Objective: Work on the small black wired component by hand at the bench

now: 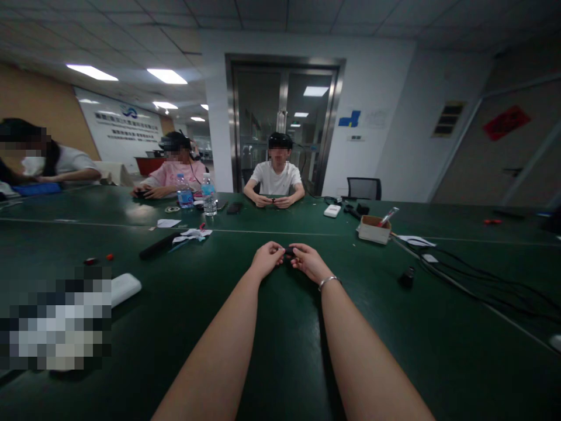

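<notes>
Both my arms reach out over the green table (289, 327), and the hands meet near its middle. Between them is a small black object (288, 251), too small and dark to name. My right hand (308, 261) grips it with thumb and fingers; a silver bracelet (329, 282) circles that wrist. Close on the other side, my left hand (268, 258) is closed in a pinch at the object's left end. Whether its fingertips hold a part of it I cannot make out.
A small box (374, 230) with a pen-like item stands right, near black cables (477, 269) and a black item (407, 277). Left are a black rod (164, 245), paper scraps (193, 235), a white device (126, 289) and water bottles (209, 196). Across sits a person (279, 175); others sit left.
</notes>
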### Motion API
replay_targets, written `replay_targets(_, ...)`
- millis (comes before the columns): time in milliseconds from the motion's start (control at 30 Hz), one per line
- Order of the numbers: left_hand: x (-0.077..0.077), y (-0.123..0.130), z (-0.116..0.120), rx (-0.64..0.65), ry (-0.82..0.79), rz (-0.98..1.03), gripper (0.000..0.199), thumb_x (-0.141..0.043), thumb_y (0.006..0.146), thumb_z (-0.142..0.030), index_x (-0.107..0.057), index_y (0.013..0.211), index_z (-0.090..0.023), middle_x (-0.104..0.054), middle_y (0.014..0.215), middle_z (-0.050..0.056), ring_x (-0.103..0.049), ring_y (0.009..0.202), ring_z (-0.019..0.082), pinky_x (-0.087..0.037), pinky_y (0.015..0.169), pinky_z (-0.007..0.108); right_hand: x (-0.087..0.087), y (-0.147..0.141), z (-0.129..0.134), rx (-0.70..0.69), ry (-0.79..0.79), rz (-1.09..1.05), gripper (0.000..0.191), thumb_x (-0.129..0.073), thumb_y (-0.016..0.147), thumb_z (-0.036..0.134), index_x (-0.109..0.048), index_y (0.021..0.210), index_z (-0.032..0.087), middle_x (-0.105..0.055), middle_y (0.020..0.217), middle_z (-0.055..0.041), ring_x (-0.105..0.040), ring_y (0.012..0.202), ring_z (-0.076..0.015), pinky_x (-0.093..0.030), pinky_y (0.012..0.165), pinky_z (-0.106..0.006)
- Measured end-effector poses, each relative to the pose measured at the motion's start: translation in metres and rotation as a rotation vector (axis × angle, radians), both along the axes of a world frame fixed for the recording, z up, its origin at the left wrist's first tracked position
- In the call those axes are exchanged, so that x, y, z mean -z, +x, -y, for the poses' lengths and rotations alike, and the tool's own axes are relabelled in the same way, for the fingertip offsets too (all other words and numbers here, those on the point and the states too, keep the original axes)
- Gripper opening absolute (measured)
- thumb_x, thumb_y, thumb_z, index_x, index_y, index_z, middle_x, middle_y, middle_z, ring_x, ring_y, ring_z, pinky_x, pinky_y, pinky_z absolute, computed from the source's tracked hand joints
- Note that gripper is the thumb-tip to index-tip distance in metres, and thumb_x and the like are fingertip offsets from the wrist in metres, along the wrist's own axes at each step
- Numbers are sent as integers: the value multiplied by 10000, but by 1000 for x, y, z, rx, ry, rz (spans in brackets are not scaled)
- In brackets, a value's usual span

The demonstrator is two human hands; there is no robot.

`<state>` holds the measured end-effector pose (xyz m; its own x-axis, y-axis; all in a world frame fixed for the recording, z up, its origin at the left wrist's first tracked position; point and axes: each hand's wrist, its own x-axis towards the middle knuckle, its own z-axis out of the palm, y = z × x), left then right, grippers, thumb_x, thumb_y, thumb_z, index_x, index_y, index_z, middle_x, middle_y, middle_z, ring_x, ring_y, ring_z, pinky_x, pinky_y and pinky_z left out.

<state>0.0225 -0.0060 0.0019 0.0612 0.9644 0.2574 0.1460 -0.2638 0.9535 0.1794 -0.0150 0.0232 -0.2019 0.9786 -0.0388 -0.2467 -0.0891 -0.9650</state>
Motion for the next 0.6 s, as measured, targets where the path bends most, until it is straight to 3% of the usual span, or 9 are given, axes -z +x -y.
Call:
replay_targets(300, 1, -2, -2, -9, -19, -62, 232, -638, 771, -350, -619, 869, -141, -632, 673, 24, -579, 564, 102, -463, 565, 228, 3, 1, -2, 2, 12, -8, 138, -513, 871, 84, -584, 975, 142, -621, 643, -16, -559, 445, -66, -484, 440, -162)
replay_targets(600, -2, -1, -2, -48, -32, -199, 354, -532, 795, -500, -624, 748, -162, -623, 607, 13, -556, 533, 113, -421, 547, 229, 2, 1, -2, -2, 10, -4, 141, -521, 865, 85, -594, 973, 140, -630, 663, -23, -557, 455, -64, -490, 447, -167)
